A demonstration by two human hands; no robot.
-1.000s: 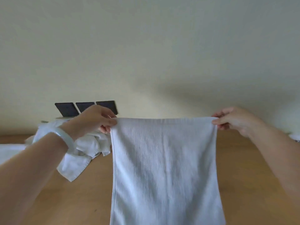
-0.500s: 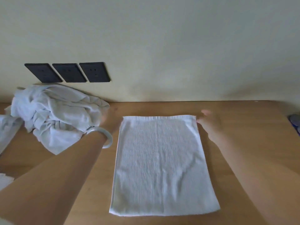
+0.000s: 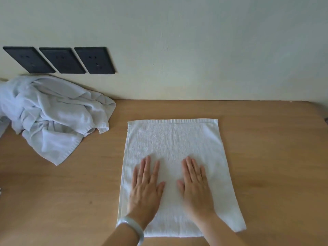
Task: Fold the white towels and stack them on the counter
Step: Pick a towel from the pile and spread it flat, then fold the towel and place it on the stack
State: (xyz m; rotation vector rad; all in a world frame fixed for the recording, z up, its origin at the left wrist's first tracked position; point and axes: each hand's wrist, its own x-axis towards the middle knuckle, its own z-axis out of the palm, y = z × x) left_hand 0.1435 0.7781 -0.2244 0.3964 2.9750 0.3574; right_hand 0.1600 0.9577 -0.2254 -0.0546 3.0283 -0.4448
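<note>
Two hands: my left hand (image 3: 145,190) and right hand (image 3: 195,189) lie side by side, a little apart; palms down, fingers straight, gripping nothing
Flat towel (image 3: 174,139): spread under both palms, mid-counter (image 3: 266,148); far hem short of the back edge
Towel heap (image 3: 53,118): crumpled at the back left, against the wall (image 3: 195,50); apart from the flat towel
Left wrist: pale bangle (image 3: 132,226)

Left hand (image 3: 145,189) and right hand (image 3: 196,188) moved from towel (image 3: 173,139) far corners to flat on its middle
</note>
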